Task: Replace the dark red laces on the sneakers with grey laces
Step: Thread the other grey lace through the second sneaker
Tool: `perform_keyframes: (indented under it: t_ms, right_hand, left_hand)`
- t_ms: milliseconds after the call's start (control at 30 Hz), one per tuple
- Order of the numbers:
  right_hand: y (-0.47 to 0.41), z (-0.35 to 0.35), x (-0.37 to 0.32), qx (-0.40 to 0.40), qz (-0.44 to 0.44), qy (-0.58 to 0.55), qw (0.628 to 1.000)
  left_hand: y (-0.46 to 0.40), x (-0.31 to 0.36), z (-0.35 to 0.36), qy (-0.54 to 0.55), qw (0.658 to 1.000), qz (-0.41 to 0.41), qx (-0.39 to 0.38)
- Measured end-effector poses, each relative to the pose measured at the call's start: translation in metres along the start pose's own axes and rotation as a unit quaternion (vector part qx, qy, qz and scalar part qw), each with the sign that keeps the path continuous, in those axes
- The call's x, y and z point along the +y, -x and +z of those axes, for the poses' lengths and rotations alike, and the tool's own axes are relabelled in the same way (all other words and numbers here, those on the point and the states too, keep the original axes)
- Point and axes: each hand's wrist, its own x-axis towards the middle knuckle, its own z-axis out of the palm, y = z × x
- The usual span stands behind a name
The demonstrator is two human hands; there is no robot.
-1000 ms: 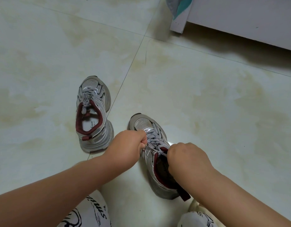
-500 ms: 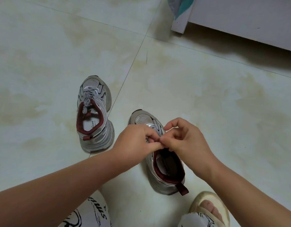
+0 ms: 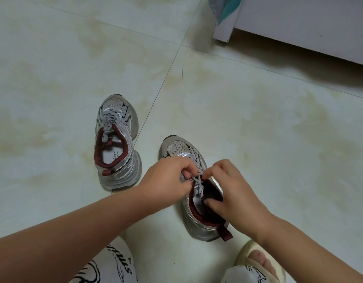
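Two sneakers we list on the floor (image 3: 258,123): far sneaker (image 3: 117,144), grey-laced, standing alone; near sneaker (image 3: 197,193) under both hands. Left hand (image 3: 168,180), fingers curled, pinches the grey lace (image 3: 198,183) at the tongue. Right hand (image 3: 235,190), fingers bent, grips the collar.
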Motion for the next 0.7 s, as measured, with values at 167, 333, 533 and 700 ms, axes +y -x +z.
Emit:
perform_keyframes:
  t_ms: [167,333,533,700]
  right_hand:
    - [-0.008,0.014,-0.004,0.063,0.006,-0.069,0.996]
    - [-0.016,0.005,-0.013,0.059,0.095,-0.185,0.976]
    - [-0.023,-0.009,-0.021,-0.008,0.201,-0.299,0.933]
    - [-0.016,-0.008,-0.017,-0.019,0.175,-0.270,0.947]
  left_hand:
    - [0.000,0.001,-0.002,0.032,0.999,-0.009,-0.014]
    - [0.004,0.001,-0.006,-0.005,0.998,0.025,-0.057]
    - [0.002,0.009,-0.003,0.035,0.998,0.042,0.006]
    - [-0.006,0.009,-0.004,0.159,0.987,-0.022,0.025]
